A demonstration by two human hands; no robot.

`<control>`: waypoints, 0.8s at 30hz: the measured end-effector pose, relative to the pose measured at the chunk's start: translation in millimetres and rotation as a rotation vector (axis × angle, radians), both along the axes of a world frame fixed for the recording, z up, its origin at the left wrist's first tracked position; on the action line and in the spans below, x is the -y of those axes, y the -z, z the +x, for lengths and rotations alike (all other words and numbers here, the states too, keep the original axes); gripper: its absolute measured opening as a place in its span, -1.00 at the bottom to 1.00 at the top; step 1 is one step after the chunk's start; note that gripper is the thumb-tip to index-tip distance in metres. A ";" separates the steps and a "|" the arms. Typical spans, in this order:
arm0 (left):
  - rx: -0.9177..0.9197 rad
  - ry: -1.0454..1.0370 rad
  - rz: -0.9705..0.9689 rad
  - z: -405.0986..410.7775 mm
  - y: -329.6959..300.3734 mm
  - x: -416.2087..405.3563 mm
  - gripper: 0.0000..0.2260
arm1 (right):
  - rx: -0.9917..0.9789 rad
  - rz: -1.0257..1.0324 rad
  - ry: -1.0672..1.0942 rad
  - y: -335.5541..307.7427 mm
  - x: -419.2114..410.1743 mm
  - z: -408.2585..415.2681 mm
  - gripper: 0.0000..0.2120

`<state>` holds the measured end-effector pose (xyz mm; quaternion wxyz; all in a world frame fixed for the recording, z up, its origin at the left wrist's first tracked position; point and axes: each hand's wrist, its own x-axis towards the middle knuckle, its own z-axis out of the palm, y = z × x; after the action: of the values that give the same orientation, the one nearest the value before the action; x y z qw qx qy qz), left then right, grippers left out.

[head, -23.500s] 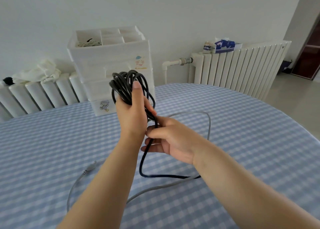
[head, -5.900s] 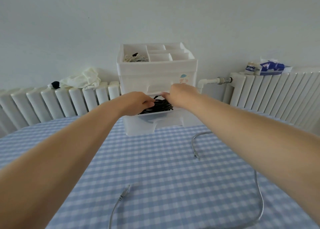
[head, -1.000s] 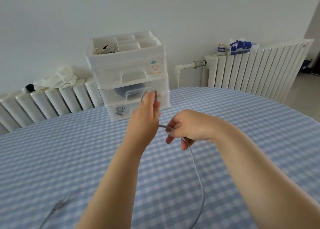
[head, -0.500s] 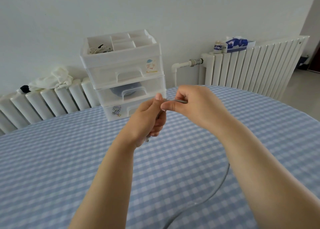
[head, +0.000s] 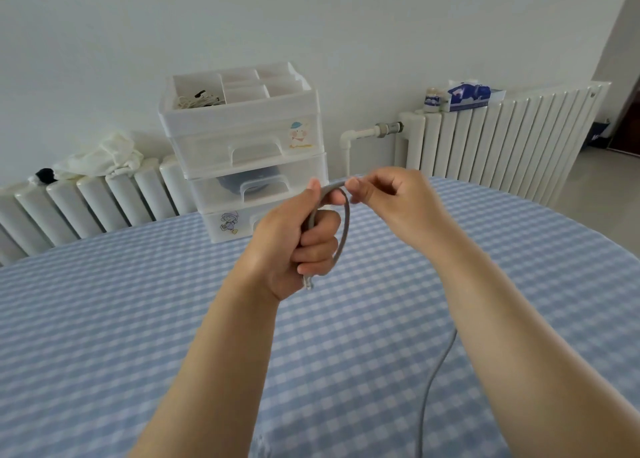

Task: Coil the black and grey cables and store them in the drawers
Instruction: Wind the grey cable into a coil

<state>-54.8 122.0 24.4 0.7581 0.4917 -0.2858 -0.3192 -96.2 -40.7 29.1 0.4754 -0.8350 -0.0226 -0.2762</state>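
Note:
My left hand (head: 298, 239) is fisted around one small loop of the grey cable (head: 344, 229), whose plug end pokes out below the fist. My right hand (head: 391, 198) pinches the same cable at the top of the loop, right beside my left thumb. The rest of the grey cable runs behind my right forearm and trails down over the table at the lower right. The white drawer unit (head: 249, 153) stands behind my hands; a dark coil, the black cable (head: 254, 182), shows through its shut middle drawer.
The table (head: 104, 319) has a blue-and-white checked cloth. White radiators line the wall; the left one carries a crumpled white cloth (head: 104, 154), the right one a tissue pack (head: 467, 94). The drawer unit's top tray holds a small pale cord.
Both hands have stayed close in front of the drawers. One grey loop now shows around my left fist, and the trailing cable has slid toward the right.

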 end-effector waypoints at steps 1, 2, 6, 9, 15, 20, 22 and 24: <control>-0.088 0.035 -0.061 0.2 0.4 1.2 -0.69 | -0.012 0.011 -0.011 4.8 -4.6 2.5 -0.61; -0.162 0.068 -0.117 0.9 1.6 2.6 -0.70 | -0.027 0.036 -0.022 9.2 -9.8 4.7 -0.62; -0.342 0.169 -0.272 5.9 5.0 2.6 -0.72 | -0.096 0.222 -0.114 18.2 -27.6 9.3 -0.53; -0.299 0.088 -0.245 6.1 4.1 3.1 -0.69 | -0.207 0.453 -0.188 18.9 -35.2 9.1 -0.53; -0.152 -0.025 -0.055 8.2 0.9 -0.5 -0.70 | -0.212 -0.005 0.033 19.1 -24.1 9.2 -0.55; -0.115 -0.104 0.103 10.8 1.2 -2.8 -0.63 | -0.196 -0.241 0.118 20.5 -18.3 5.1 -0.59; -0.078 -0.143 0.123 8.9 1.0 -2.2 -0.62 | -0.204 -0.183 0.081 18.6 -19.9 5.0 -0.56; -0.120 -0.156 0.050 8.2 0.2 -1.7 -0.65 | -0.188 -0.051 0.012 18.1 -21.8 6.3 -0.60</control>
<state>-46.7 123.7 24.2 0.7839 0.5111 -0.1926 -0.2953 -89.8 -19.0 11.0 0.4521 -0.8693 0.0202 -0.1987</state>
